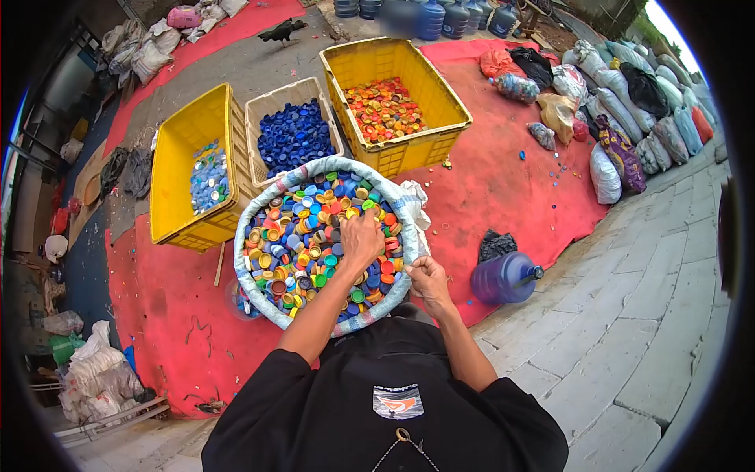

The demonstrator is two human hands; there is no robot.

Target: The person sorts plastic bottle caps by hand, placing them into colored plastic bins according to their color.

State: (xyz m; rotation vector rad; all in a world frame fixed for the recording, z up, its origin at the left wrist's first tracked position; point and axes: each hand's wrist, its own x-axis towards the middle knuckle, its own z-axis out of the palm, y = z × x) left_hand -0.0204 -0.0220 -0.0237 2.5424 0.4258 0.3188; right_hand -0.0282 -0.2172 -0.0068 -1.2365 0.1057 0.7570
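Picking among mixed, multicoloured plastic bottle caps (303, 236) appears to be the step in hand; the caps are heaped inside a round container with a thick rim wrapped in pale blue-and-white cloth (346, 323), set just in front of the body. The left hand (362, 238) is lowered into the heap with fingers bent, but whether a cap is gripped cannot be told. The right hand (429, 282) is held at the rim's right side, thumb and fingers close together; what is pinched, if anything, cannot be made out. The next move seems to call for a single cap to be parted from its neighbours, which are tightly overlapped. Beyond the rim, which must be cleared by any outward reach, are placed a yellow plastic crate with light-blue caps (209, 178), a white crate with dark-blue caps (295, 135) and another yellow crate with red-orange caps (387, 110). A translucent blue water jug (499, 279) is seen lying at the right.
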